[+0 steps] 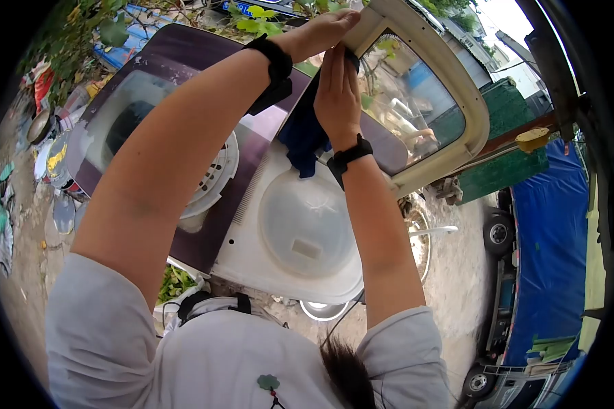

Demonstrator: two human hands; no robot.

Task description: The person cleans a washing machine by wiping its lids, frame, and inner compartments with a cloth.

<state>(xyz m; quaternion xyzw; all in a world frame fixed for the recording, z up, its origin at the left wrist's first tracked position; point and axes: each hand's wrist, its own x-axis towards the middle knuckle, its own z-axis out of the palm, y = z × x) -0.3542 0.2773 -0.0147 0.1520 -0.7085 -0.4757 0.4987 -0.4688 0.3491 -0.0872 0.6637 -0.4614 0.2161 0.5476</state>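
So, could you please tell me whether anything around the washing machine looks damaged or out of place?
The cloudy window in the glossy purple panel looks worn, its surface patchy. Crumpled green material at far left looks discarded, lying on the grey ground.

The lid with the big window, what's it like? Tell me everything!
The lid stands raised and tilted. Its cream frame looks like worn plastic, with rounded corners and small dark spots. The see-through window shows reflections. The left hand and right hand are by its upper-left corner in the picture.
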